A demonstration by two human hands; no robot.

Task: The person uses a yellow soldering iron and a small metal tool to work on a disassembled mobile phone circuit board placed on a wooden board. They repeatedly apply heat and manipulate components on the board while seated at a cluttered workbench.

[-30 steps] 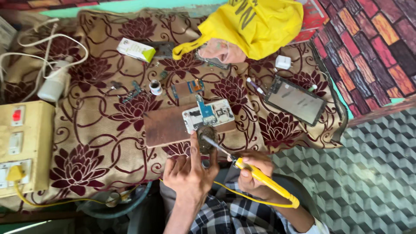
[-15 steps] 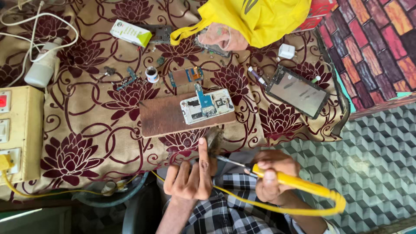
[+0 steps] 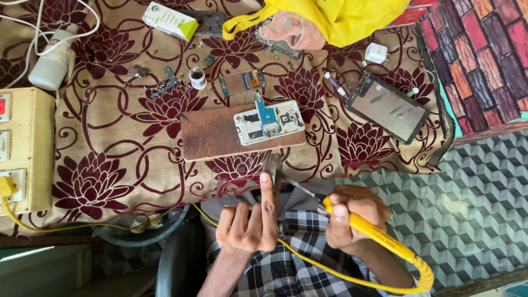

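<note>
Soldering iron (yellow) gripped in right hand, left hand half-open

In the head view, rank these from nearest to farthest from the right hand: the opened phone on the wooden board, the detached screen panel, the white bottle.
1. Detached screen panel: up and to the side of the right hand, near the cloth's edge by the brick-pattern wall.
2. Opened phone: on the wooden board, mid-table; only slightly farther than the panel.
3. White bottle: far corner, by the cables.
</note>
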